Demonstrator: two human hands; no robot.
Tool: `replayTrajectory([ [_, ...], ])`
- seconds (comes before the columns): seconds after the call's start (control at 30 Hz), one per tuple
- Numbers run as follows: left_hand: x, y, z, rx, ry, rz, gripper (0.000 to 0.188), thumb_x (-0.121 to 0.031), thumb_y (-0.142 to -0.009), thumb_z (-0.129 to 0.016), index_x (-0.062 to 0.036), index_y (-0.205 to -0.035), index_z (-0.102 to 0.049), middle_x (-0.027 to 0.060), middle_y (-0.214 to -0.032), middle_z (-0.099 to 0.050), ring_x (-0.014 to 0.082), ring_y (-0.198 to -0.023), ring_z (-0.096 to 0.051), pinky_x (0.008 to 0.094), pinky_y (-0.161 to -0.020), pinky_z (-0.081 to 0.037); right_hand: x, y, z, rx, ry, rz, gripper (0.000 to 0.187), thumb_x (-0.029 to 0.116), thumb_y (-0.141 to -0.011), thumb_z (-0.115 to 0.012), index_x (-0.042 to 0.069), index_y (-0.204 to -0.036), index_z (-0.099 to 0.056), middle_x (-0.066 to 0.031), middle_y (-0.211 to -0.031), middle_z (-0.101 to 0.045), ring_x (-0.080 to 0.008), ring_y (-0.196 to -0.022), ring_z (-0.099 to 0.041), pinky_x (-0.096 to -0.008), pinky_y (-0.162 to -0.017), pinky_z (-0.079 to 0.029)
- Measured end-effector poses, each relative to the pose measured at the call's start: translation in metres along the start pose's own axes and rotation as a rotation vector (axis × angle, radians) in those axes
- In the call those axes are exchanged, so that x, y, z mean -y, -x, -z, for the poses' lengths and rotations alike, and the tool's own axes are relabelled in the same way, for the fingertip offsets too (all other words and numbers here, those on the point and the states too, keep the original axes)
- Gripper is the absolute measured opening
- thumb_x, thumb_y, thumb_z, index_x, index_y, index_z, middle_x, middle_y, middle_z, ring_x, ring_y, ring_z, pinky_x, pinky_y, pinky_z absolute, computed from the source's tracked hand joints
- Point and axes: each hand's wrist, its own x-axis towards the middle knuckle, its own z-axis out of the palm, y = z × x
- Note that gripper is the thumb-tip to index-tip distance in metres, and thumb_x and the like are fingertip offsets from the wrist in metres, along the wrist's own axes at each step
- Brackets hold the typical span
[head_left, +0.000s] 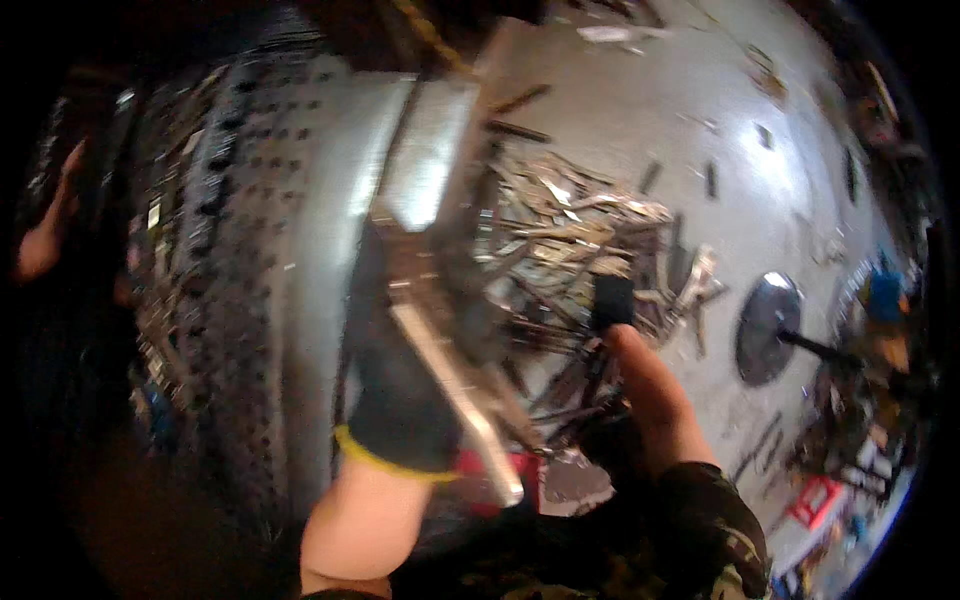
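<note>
My left hand (395,375) wears a dark grey glove with a yellow cuff. It seems closed round a long, flat, slightly bent metal bar (460,400), though motion blurs the fingers. The bar's bright lower end slants down toward my body past the wrist. My right hand (612,300) appears as a small dark gloved shape beyond a bare forearm, over the near right part of a heap of metal pieces (560,225). Its fingers cannot be made out, nor whether anything is in them.
Left of my left hand runs a machine or bench with a metal plate full of holes (270,190). A round metal disc with a rod (770,330) stands on the grey floor (700,60) at right. A red plastic stool (815,500) and clutter line the right edge. Another person's arm (50,225) shows far left.
</note>
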Motion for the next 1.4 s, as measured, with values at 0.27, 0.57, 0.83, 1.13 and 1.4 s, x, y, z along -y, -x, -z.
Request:
replayTrajectory([
  [0.27,0.011,0.014,-0.016,0.013,0.019,0.129,0.051,-0.06,-0.089,-0.056,-0.014,-0.112,-0.055,0.0017,-0.077,-0.056,0.0108,-0.056,-0.052,0.0264,-0.048,-0.042,0.026,0.036,0.068,0.279,0.041,0.141,0.015,0.022,-0.076,-0.061,0.019,-0.084,-0.073,-0.0087,-0.089,-0.067,-0.0289,-0.093,-0.064,-0.052,-0.086,-0.042],
  [0.57,0.02,0.032,-0.021,0.131,-0.002,0.135,0.059,-0.069,-0.081,-0.061,-0.0109,-0.08,-0.058,0.0004,-0.06,-0.046,0.0117,-0.046,-0.041,0.027,-0.045,-0.035,-0.023,0.012,0.259,-0.4,-0.569,-0.329,0.028,0.025,-0.084,-0.076,0.004,-0.1,-0.067,-0.0174,-0.093,-0.068,-0.0307,-0.088,-0.067,-0.0387,-0.077,-0.052],
  [0.83,0.024,0.084,-0.021,0.325,-0.049,0.196,0.058,-0.061,-0.089,-0.053,-0.0096,-0.116,-0.059,0.0076,-0.084,-0.066,0.0127,-0.059,-0.058,0.0257,-0.05,-0.045,0.077,0.097,0.438,-0.758,-0.952,0.16,0.029,-0.005,-0.086,-0.067,0.001,-0.114,-0.067,-0.0118,-0.118,-0.066,-0.0224,-0.111,-0.061,-0.0341,-0.099,-0.045],
  [1.13,0.039,0.09,0.001,0.566,-0.084,0.101,0.034,-0.043,-0.095,-0.052,-0.0107,-0.099,-0.062,0.0047,-0.084,-0.065,0.0143,-0.068,-0.063,0.0294,-0.061,-0.054,0.127,0.134,0.409,-0.812,-0.813,0.254,0.033,0.007,-0.083,-0.07,0.008,-0.116,-0.068,-0.0212,-0.124,-0.061,-0.0384,-0.116,-0.06,-0.0451,-0.098,-0.048],
  [1.4,0.028,0.085,-0.004,0.565,-0.206,0.134,0.032,-0.037,-0.091,-0.06,-0.0077,-0.104,-0.065,0.0091,-0.092,-0.07,0.0224,-0.078,-0.067,0.0329,-0.069,-0.057,0.126,0.126,0.381,-0.69,-0.941,0.24,0.042,0.003,-0.085,-0.066,0.004,-0.127,-0.06,-0.0214,-0.128,-0.06,-0.0357,-0.117,-0.061,-0.0397,-0.099,-0.049],
])
